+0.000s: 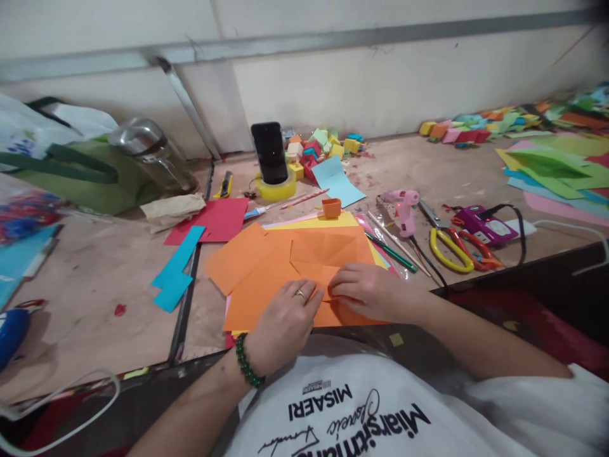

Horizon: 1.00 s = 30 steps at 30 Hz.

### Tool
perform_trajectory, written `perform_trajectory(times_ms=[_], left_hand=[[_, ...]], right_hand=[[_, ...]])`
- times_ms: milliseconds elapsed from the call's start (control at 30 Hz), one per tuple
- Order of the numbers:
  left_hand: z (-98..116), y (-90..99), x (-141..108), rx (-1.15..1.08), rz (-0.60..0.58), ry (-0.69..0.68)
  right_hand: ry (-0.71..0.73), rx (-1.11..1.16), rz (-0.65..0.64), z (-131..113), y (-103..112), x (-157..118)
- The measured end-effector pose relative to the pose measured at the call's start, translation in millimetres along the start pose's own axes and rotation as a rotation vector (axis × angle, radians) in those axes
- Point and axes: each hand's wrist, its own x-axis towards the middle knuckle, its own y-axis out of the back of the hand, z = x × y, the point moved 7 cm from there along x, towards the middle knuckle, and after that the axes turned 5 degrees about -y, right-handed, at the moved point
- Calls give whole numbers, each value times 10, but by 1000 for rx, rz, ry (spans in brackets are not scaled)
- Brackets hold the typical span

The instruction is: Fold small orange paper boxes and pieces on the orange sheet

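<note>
1. Our L hand (289, 320): fingers bent, close tog., on creased orange paper (323, 249); can't tell if pinching.
2. Our R hand (364, 289): fingers curled on same paper; pinch unclear.
3. Paper's under & just beyond both hands.
4. Glue gun (406, 212), scissors (451, 251): beyond R hand, to its R.

Head camera looks down across the table (99, 273).

We've got phone (269, 152) on yellow tape roll (276, 190) beyond the grip, glue gun (405, 206) and scissors (446, 228) right of it, green bag (90, 187) far left.
</note>
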Motion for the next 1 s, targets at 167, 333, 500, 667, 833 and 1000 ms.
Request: perform_trajectory(times_ms=[167, 333, 500, 667, 833, 1000], left_hand=[[-12, -1, -108, -122, 159, 23], [-15, 11, -117, -168, 235, 19], [-21, 30, -89, -186, 214, 55], [-3, 50, -86, -162, 204, 62], [-9, 55, -58, -170, 185, 81], [5, 45, -26, -117, 143, 67]], right_hand=[[-198, 437, -173, 274, 105, -6], [-347, 512, -48, 440, 130, 97], [-412, 354, 158, 531, 62, 177], [-402, 236, 225, 543, -8, 180], [-340, 128, 274, 479, 5, 164], [-298, 91, 293, 439, 18, 155]])
